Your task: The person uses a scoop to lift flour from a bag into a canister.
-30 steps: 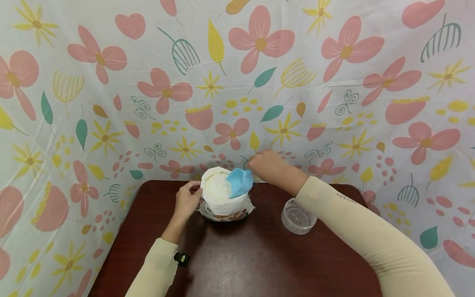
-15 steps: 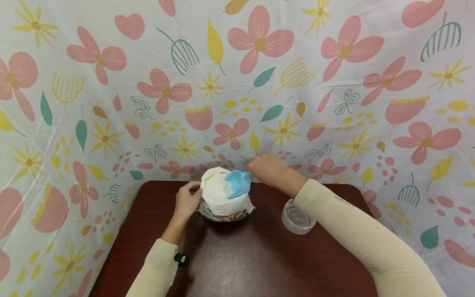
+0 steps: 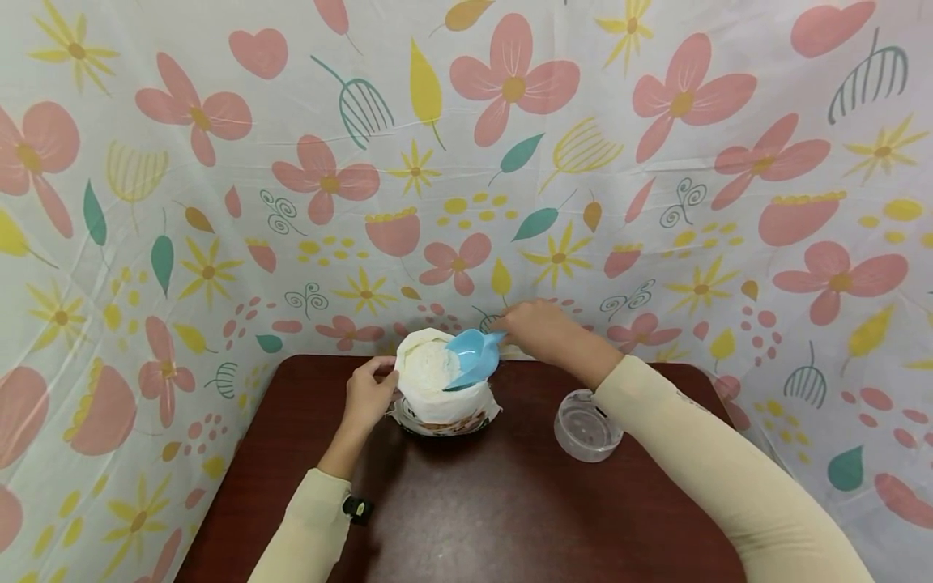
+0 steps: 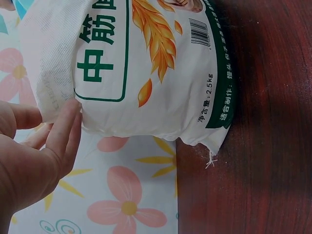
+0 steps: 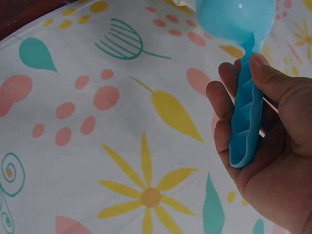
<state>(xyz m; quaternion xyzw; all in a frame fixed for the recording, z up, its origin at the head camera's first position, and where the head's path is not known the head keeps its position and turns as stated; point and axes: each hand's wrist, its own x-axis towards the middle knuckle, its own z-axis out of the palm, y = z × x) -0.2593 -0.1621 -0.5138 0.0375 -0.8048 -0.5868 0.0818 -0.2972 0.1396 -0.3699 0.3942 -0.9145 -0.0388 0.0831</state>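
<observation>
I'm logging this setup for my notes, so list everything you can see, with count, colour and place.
Bag: one, white with green and orange print, towards the table's far edge
Powder: one mass, white, inside the open bag
Scoop: one, light blue, at the bag's mouth
Round container: one, clear, on the table, right of the bag
Table: one, dark reddish-brown, under the bag
Floral cloth: white with pink, yellow and green, behind the table
Wrist device: one, black, at the left wrist
Sleeves: two, cream, on both arms
Left hand: one, pinching the bag's rim
Right hand: one, gripping the scoop's handle

both arms (image 3: 700,453) forward, left grip (image 3: 369,397) in a fingertip pinch, right grip (image 3: 535,330) curled
</observation>
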